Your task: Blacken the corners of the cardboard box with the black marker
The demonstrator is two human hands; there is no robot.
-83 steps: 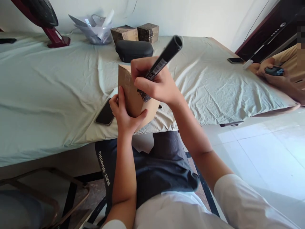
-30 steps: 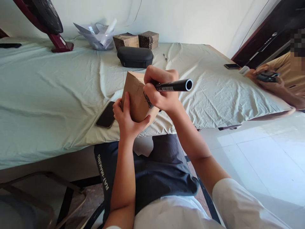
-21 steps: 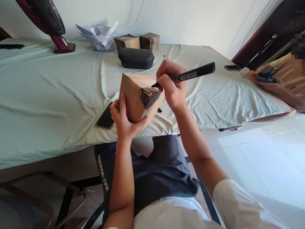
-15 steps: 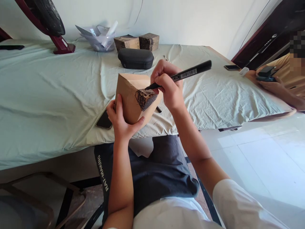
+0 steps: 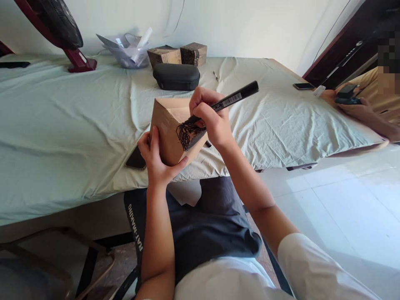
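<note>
My left hand [image 5: 158,160] grips a brown cardboard box [image 5: 167,131] from its left and lower side, thumb along the bottom edge. The box is tilted, with one corner turned up toward me. Dense black scribbles cover that corner. In my right hand [image 5: 213,116] is a black marker pen [image 5: 239,95] with a barcode label, its rear end pointing up to the right. The pen's tip is at the scribbled corner, partly hidden by the fingers. Beneath the box a dark phone [image 5: 136,160] lies on the cloth, and a small black piece [image 5: 207,144] shows at the right.
On the cloth-covered table [image 5: 78,125] stand a black case [image 5: 176,77], scribbled cardboard boxes [image 5: 193,54], a plastic basket [image 5: 128,56] and a dark red fan [image 5: 78,60]. At right, another person's hands [image 5: 351,106] hold a dark device near a phone [image 5: 303,86].
My right hand and the marker have moved left and slightly down across the box's corner. More black lines show on the left face beside the corner. My left hand keeps its hold.
</note>
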